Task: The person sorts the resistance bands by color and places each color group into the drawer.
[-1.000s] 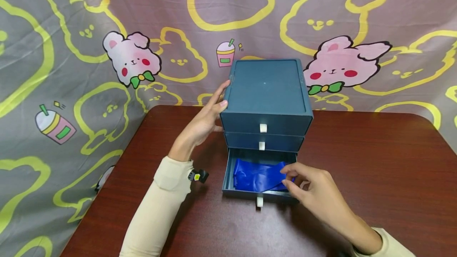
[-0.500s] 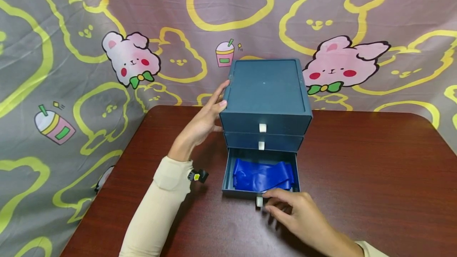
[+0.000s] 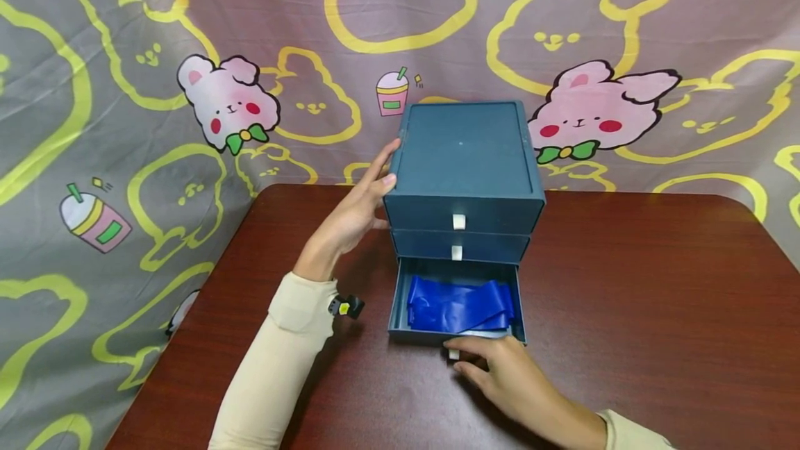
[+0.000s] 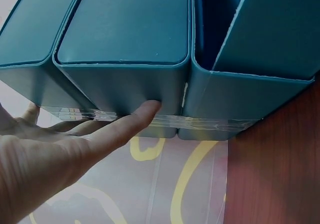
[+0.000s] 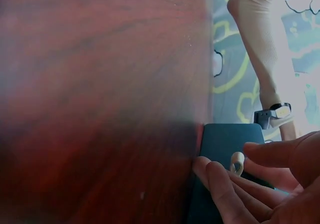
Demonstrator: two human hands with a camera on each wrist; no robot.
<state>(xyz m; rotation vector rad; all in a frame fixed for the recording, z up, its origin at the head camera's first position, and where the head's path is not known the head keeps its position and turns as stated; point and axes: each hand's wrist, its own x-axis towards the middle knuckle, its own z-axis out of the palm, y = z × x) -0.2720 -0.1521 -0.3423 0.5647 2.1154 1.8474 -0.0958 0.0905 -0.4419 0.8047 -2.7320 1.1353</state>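
Low in the frame's centre, the right hand (image 3: 506,377) pinched the open bottom drawer's (image 3: 454,334) small white tab (image 5: 236,163), its likeliest hold, the light, stiff chest (image 3: 465,172) steadied by the flat-fingered left hand (image 3: 356,214).

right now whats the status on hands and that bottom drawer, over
Left hand flat against the drawer unit. Right hand fingers at bottom drawer's white pull tab. Drawer open, blue band inside. Nothing in the way.

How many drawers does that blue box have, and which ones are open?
3, stacked: the top drawer and middle drawer are closed; the bottom drawer is pulled open, holding a blue band.
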